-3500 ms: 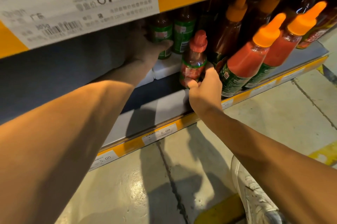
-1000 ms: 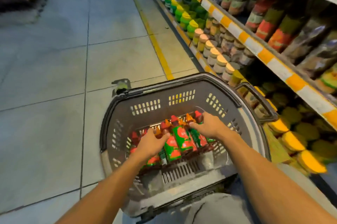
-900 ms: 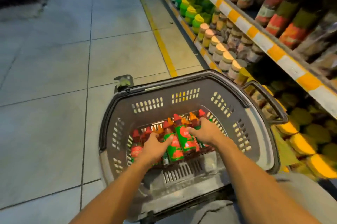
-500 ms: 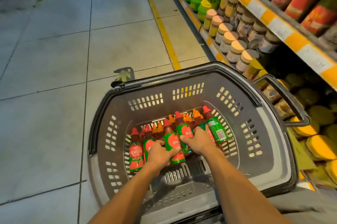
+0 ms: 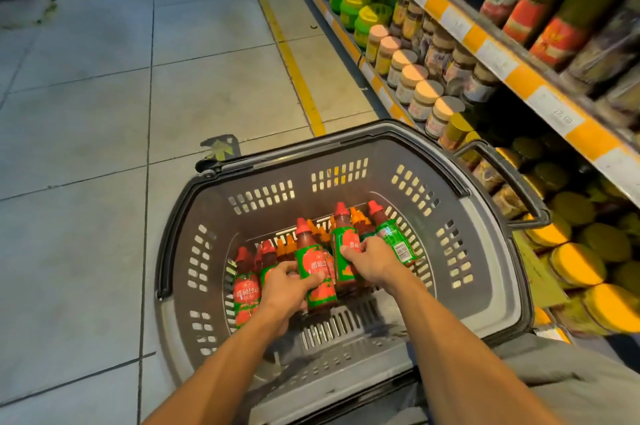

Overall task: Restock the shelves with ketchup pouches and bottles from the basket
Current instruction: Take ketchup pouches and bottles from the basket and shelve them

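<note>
Both hands, left point(image 5: 283, 287) and right point(image 5: 370, 260), each seemingly gripping a ketchup bottle point(image 5: 314, 272) amid basket point(image 5: 485, 289) walls.

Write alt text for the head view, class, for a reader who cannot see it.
Both hands reach into a grey basket on a shop floor: the left hand and the right hand each grip a ketchup bottle. Stocked shelves run along the right.

grey tiled floor point(image 5: 86, 113) with yellow line point(image 5: 294, 68), dim light.

red-capped ketchup bottles point(image 5: 313, 272) with green-red labels, lying clustered in grey slotted basket point(image 5: 485, 251) on floor
</note>
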Demonstrator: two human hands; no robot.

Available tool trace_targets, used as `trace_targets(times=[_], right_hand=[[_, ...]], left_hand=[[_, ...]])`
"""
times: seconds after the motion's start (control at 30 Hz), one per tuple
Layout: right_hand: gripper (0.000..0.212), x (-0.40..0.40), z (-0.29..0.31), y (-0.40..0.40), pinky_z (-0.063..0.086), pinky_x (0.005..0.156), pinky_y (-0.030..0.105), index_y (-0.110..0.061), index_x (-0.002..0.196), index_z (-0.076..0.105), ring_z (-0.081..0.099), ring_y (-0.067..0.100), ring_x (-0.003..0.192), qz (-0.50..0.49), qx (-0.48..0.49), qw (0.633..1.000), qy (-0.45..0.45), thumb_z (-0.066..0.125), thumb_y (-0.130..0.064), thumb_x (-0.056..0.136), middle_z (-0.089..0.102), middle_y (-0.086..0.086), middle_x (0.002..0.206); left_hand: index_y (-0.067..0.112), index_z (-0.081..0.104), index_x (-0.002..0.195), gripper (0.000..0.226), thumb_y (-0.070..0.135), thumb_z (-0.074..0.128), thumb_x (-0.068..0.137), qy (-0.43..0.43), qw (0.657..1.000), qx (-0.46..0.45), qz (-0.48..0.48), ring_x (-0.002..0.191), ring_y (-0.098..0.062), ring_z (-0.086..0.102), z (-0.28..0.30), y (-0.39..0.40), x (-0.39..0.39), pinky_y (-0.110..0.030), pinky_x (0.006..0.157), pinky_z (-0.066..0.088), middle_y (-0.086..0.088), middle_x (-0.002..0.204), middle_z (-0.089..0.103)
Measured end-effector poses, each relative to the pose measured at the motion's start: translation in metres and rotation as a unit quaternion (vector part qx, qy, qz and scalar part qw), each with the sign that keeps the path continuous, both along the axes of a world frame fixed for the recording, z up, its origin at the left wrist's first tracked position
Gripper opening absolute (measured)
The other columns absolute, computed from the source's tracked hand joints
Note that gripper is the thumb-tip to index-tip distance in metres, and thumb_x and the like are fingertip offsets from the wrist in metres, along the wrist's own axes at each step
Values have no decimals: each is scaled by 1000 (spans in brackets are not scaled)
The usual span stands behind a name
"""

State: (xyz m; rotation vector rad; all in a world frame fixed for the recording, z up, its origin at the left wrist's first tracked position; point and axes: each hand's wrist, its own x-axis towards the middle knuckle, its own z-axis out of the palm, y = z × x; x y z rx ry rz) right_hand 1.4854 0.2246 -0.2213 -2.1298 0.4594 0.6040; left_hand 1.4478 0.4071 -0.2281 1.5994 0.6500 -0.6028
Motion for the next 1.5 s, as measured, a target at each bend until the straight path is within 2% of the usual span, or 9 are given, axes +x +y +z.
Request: trace_targets(times=[0.1,0.23,0.43,0.57,0.7,0.87,1.03,1.2,1.5], right_hand=[[30,-2,25,-7,52,69,37,-17,69,58,63,19,69,-46,33,998,-35,70,-33,92,67,2,73],[31,-5,78,-17,50,67,33,-19,70,55,62,14,66,-84,63,988,-110,74,-33,89,63,-11,61],[37,-42,185,-49,52,63,20,-8,108,60,66,9,75,-151,117,953,-233,77,-33,88,65,-1,88],[43,-101,243,-87,55,73,34,-8,113,61,65,17,80,-209,117,926,-291,81,-32,84,66,3,92],[41,-174,283,-130,49,58,17,-10,112,60,66,4,66,-279,93,886,-359,83,-24,82,68,-2,87],[38,-279,307,-184,49,57,12,-20,110,62,64,-7,62,-362,14,837,-410,84,-18,80,69,-18,71],[49,-384,292,-224,51,67,14,-11,120,64,63,-3,72,-454,-55,802,-383,86,-24,79,71,-3,93],[37,-467,233,-242,51,68,14,-17,102,66,64,-3,70,-555,-89,756,-335,89,-27,75,71,-8,86],[45,-553,100,-262,60,83,39,-19,101,60,72,13,84,-701,-85,660,-256,91,-18,69,73,2,96]], left_hand=[[15,57,122,51,14,84,78,-42,999,-21,4,80,-12,75,18,1,-2,-25,57,58,-1,98,77],[17,60,123,55,17,87,75,-110,993,-49,-6,91,-17,75,60,-4,-5,-48,85,60,-1,103,76],[20,59,126,68,28,92,67,-231,968,-82,-53,100,-17,72,150,-19,-12,-44,84,61,-3,116,70],[39,59,118,74,45,93,52,-298,940,-113,-121,103,-14,70,215,-55,-26,-41,82,61,4,116,69],[59,65,96,54,49,92,50,-336,907,-153,-205,92,1,69,264,-109,-54,-24,70,59,22,102,72],[27,68,106,54,26,90,57,-350,868,-198,-291,80,-3,73,296,-188,-103,-17,60,55,9,91,77],[17,64,114,54,7,89,66,-325,838,-228,-375,94,-16,72,287,-276,-160,-39,81,60,-6,111,71],[15,65,108,52,2,90,65,-309,795,-232,-468,77,-8,74,248,-350,-227,-21,61,57,-5,97,75],[19,55,108,60,3,91,62,-324,702,-134,-620,84,2,65,126,-419,-314,-17,74,53,2,100,67]])
